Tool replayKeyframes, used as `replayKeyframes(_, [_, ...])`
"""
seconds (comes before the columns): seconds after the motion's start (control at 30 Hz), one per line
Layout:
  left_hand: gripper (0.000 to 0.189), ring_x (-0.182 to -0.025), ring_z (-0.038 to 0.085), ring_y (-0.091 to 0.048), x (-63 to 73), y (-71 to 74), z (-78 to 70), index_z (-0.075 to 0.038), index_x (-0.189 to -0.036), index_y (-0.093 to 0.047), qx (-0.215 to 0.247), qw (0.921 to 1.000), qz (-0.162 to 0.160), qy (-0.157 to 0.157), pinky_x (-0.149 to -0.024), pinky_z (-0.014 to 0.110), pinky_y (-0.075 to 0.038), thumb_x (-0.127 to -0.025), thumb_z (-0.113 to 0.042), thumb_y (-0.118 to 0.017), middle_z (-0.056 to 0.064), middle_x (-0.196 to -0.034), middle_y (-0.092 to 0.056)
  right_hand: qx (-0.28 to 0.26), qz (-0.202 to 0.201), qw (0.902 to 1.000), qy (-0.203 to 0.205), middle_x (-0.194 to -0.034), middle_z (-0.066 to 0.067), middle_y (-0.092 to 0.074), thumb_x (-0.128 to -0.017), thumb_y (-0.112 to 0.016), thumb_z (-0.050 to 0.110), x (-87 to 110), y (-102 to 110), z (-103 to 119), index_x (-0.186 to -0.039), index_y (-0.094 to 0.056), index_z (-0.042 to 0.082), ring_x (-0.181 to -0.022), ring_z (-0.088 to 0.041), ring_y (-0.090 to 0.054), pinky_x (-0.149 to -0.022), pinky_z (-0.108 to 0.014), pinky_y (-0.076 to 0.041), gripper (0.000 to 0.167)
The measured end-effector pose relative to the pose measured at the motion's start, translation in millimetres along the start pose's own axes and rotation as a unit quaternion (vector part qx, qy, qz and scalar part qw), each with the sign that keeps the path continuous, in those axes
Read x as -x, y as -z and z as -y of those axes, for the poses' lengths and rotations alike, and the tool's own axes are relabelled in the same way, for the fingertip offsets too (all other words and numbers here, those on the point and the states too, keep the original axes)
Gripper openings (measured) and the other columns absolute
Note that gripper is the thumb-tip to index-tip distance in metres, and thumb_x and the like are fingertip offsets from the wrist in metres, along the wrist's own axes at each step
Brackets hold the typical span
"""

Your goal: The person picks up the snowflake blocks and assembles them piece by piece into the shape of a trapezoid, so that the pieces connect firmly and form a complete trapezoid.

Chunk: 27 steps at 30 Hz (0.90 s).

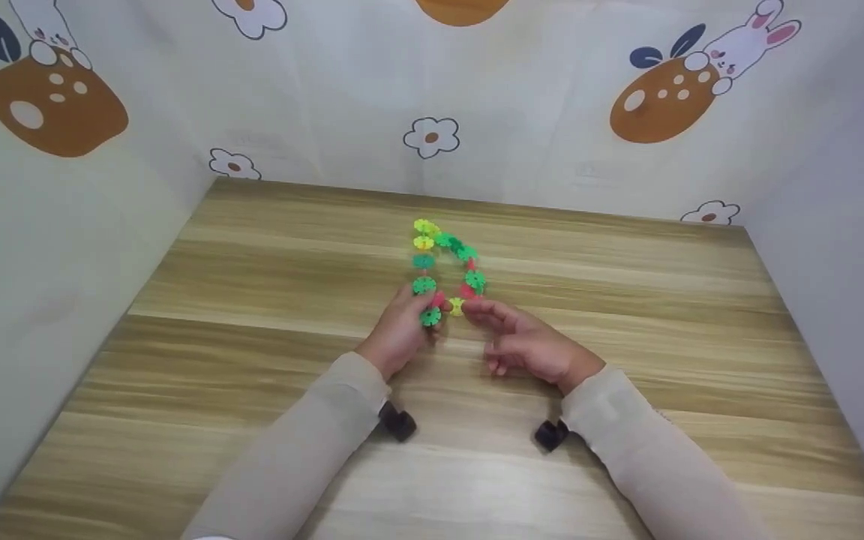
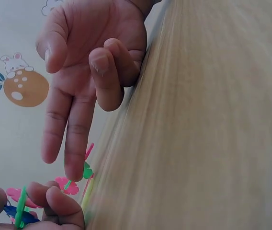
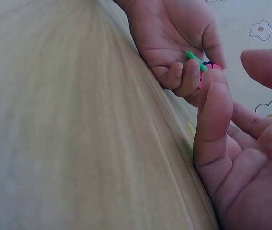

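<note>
A chain of flower-shaped plastic discs (image 1: 475, 280), in green, yellow and pink, makes a bent loop on the wooden tabletop. My left hand (image 1: 400, 326) grips its near left end, where a green disc (image 1: 430, 316) and a pink one sit by the thumb. In the left wrist view, a green disc (image 2: 21, 207) stands edge-on between the fingers beside a dark blue piece (image 2: 29, 218). My right hand (image 1: 537, 349) has its index and middle fingers stretched toward the yellow disc (image 1: 457, 306), fingertips right beside it. Its other fingers bend loosely, and its thumb stands apart.
The wooden table (image 1: 252, 450) runs back to a patterned cloth wall (image 1: 342, 142), with further walls at left and right. Black mounts hang under both wrists, the left one (image 1: 400, 424) and the right one (image 1: 550, 435) close over the tabletop.
</note>
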<state>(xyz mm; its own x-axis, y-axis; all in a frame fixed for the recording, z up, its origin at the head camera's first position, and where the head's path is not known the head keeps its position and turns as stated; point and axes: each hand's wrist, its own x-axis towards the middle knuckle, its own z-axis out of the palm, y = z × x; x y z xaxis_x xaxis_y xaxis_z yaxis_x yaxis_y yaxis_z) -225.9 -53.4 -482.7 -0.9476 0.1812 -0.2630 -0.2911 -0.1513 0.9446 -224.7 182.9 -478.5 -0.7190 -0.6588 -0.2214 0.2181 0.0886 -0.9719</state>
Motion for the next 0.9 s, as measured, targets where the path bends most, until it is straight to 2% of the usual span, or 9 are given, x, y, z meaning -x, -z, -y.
replayKeyframes(0.13, [0.035,-0.08,0.019,-0.055,-1.6,0.5,0.6,-0.004,-0.139,-0.047,-0.017,0.9998,0.002,-0.001,-0.07,0.03,-0.05,-0.111,-0.026,-0.051,0.005,-0.101,-0.053,0.009,-0.016,0.9997,-0.014,-0.172,-0.011,-0.025,-0.092,-0.057,-0.002,-1.9,-1.7,2.1,-0.165,-0.029,0.014,-0.071,-0.015,-0.061,-0.066,-0.024,-0.056,0.08])
replayKeyframes(0.3, [0.033,-0.077,0.019,-0.059,-2.6,-0.1,0.5,-0.001,-0.133,-0.049,-0.023,0.9997,0.007,-0.008,-0.07,0.029,-0.053,-0.108,-0.021,-0.059,0.004,-0.1,-0.053,0.086,-0.001,0.9962,-0.012,-0.171,-0.012,-0.028,-0.091,-0.058,0.0,-4.9,-4.0,4.1,-0.164,-0.033,0.013,-0.07,-0.017,-0.06,-0.064,-0.025,-0.054,0.078])
replayKeyframes(0.4, [0.032,-0.078,0.02,-0.061,-1.8,-0.4,0.5,-0.002,-0.133,-0.049,-0.024,0.9996,0.009,-0.01,-0.071,0.029,-0.055,-0.108,-0.02,-0.06,0.004,-0.104,-0.057,0.123,0.002,0.9923,-0.014,-0.169,-0.012,-0.034,-0.093,-0.058,0.002,-5.1,-5.4,5.6,-0.162,-0.036,0.012,-0.067,-0.017,-0.057,-0.062,-0.027,-0.053,0.074])
replayKeyframes(0.53, [0.036,-0.081,0.02,-0.063,-1.2,0.9,1.3,-0.003,-0.135,-0.048,-0.021,0.9996,0.017,-0.011,-0.074,0.03,-0.056,-0.107,-0.021,-0.063,0.006,-0.109,-0.059,0.143,-0.032,0.9891,-0.016,-0.159,-0.012,-0.048,-0.093,-0.059,0.003,-4.3,-7.9,6.9,-0.153,-0.048,0.009,-0.062,-0.017,-0.052,-0.058,-0.028,-0.051,0.061])
replayKeyframes(0.63, [0.034,-0.082,0.019,-0.063,-0.8,2.6,1.3,-0.003,-0.134,-0.048,-0.014,0.9996,0.023,-0.011,-0.074,0.03,-0.057,-0.107,-0.017,-0.062,0.007,-0.109,-0.061,0.142,-0.062,0.9879,-0.005,-0.143,-0.014,-0.06,-0.094,-0.061,0.004,-4.5,-7.7,6.0,-0.141,-0.057,0.003,-0.06,-0.015,-0.051,-0.056,-0.027,-0.051,0.048])
replayKeyframes(0.73, [0.032,-0.084,0.02,-0.063,-0.5,3.5,1.4,-0.002,-0.135,-0.047,-0.007,0.9994,0.033,-0.011,-0.074,0.03,-0.056,-0.107,-0.013,-0.059,0.007,-0.109,-0.061,0.133,-0.074,0.9884,0.001,-0.118,-0.012,-0.066,-0.095,-0.062,0.004,-4.8,-6.0,4.5,-0.133,-0.06,-0.001,-0.059,-0.014,-0.05,-0.054,-0.025,-0.05,0.039])
replayKeyframes(0.83, [0.031,-0.084,0.019,-0.063,-0.7,3.6,1.9,-0.003,-0.136,-0.047,-0.008,0.9988,0.048,-0.009,-0.073,0.03,-0.054,-0.108,-0.012,-0.057,0.006,-0.104,-0.062,0.153,-0.073,0.9854,-0.006,-0.093,-0.005,-0.062,-0.095,-0.067,0.006,-4.4,-5.1,4.1,-0.138,-0.061,0.001,-0.055,-0.012,-0.048,-0.051,-0.024,-0.049,0.043])
replayKeyframes(0.9, [0.03,-0.083,0.019,-0.063,-0.9,3.5,2.1,-0.003,-0.135,-0.047,-0.011,0.9984,0.054,-0.009,-0.072,0.03,-0.054,-0.108,-0.012,-0.057,0.006,-0.101,-0.062,0.191,-0.073,0.9788,-0.014,-0.082,-0.001,-0.06,-0.094,-0.071,0.009,-3.9,-6.4,5.0,-0.143,-0.06,0.004,-0.051,-0.011,-0.048,-0.049,-0.024,-0.048,0.05])
